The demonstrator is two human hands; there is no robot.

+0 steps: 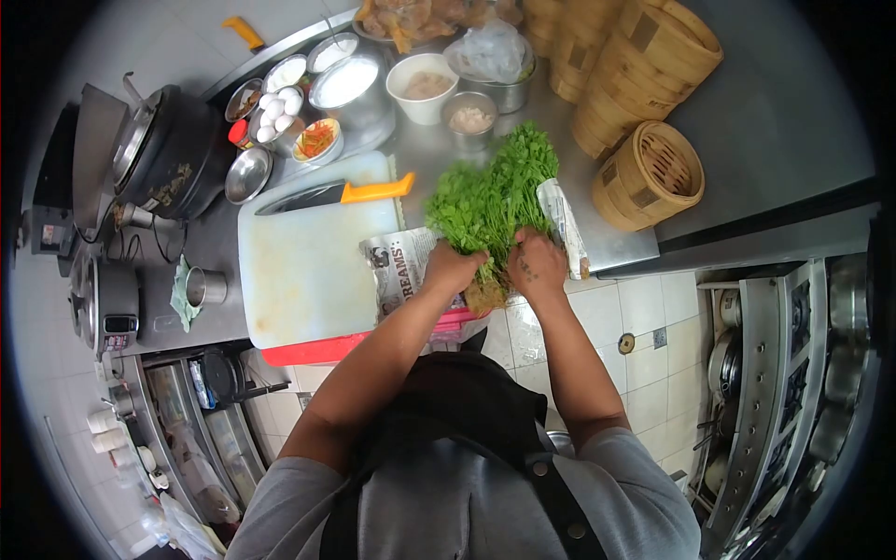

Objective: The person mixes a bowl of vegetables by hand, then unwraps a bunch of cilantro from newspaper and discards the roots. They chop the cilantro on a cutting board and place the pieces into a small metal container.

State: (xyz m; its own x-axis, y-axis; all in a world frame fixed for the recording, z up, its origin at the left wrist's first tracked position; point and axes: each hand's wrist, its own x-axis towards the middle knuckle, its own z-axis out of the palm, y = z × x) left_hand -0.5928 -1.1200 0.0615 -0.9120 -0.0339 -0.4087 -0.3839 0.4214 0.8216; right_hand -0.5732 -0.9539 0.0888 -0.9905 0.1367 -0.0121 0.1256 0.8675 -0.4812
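Note:
A large bunch of coriander (490, 191), leafy and bright green, lies at the counter's front edge, its brownish root ends (485, 297) pointing toward me. My left hand (455, 268) is closed around stems on the left part of the bunch. Close beside it, my right hand (539, 266) grips stems on the right part, with the fingertips partly hidden. Printed newspaper (401, 266) lies beneath and left of the herbs, and a folded strip of it (563, 229) shows at their right.
Left of the herbs, a knife with a yellow handle (378, 188) rests on a white cutting board (313, 271). Behind stand a bowl of carrot strips (317, 140), eggs (277, 114), a white tub (422, 89) and a metal cup (469, 121). Bamboo steamers (649, 177) are at right, a cooker (168, 154) far left.

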